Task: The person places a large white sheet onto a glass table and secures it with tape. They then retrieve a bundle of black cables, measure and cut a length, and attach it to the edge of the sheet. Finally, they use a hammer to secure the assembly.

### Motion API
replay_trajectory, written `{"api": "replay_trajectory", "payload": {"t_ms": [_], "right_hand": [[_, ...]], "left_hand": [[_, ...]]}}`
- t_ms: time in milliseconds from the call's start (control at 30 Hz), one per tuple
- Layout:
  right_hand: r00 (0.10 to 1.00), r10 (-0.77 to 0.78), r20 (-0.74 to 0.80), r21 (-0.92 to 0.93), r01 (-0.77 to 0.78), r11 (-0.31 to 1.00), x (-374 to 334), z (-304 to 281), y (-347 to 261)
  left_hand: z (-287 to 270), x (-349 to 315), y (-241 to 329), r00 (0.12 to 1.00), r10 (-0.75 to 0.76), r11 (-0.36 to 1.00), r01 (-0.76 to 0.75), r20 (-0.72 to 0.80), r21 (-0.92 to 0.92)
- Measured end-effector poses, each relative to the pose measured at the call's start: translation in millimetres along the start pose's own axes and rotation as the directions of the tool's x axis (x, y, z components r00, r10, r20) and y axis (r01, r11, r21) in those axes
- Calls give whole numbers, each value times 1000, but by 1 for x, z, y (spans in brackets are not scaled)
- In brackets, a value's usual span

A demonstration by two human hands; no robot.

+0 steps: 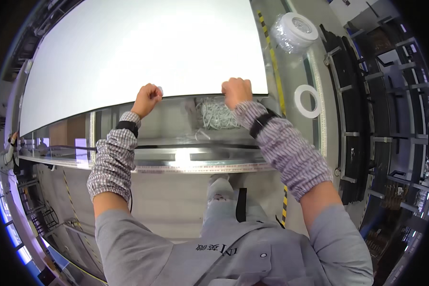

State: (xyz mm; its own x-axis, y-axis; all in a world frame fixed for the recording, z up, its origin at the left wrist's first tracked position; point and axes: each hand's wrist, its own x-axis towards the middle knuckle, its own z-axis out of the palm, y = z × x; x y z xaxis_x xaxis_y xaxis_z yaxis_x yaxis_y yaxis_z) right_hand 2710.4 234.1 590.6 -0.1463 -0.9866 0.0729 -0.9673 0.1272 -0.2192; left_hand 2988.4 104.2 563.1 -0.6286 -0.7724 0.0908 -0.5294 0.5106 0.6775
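A large white panel point(148, 52) lies on a glass-topped table point(200, 167), its near edge running just past my hands. My left hand point(147, 100) is closed at that edge, thumb and fingers pinched together. A small pale bit shows by its fingertips, too small to name. Farther right, my right hand point(237, 92) is curled shut over the same edge, close to the panel's near right corner. Whatever its fingers hold, if anything, is hidden. A heap of thin white strips point(217, 114) shows below the panel's edge, between my hands.
To the right lie a white ring-shaped roll point(297, 101) and another white roll in clear plastic wrap point(295, 33). Dark racks point(352, 109) stand beyond. At the far left, another person point(5, 157) has a hand near the panel's corner. Yellow-black tape point(274, 62) runs along the right.
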Motion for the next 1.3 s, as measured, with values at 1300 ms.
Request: {"api": "replay_trajectory", "payload": {"t_ms": [1300], "right_hand": [[827,-308,470,562,-12,827,39,-190,620]], "left_hand": [[255,89,261,97,-992,-93,-145,79,-985]]}}
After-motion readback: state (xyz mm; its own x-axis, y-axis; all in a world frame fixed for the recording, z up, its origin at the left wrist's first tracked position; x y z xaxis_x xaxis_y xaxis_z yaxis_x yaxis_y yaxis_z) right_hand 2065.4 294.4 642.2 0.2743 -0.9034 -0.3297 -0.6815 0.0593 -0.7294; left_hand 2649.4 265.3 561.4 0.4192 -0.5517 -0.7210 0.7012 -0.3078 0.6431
